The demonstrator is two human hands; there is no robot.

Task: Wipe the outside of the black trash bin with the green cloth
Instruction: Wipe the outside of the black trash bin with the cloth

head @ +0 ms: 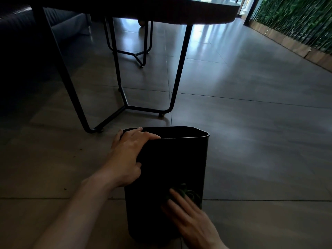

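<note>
The black trash bin (167, 169) stands on the tiled floor in the lower middle of the head view, its open top tipped away from me. My left hand (128, 153) grips the bin's near left rim, fingers curled over the edge. My right hand (188, 216) presses the green cloth (186, 193) flat against the bin's near side, low down on the right. Most of the cloth lies under my fingers; a dark green bunch shows above them.
A round table with thin black metal legs (124, 105) stands just beyond the bin. A second metal-legged frame (142, 56) is farther back. A dark sofa (27, 42) fills the left. A green plant wall (296, 20) runs along the far right.
</note>
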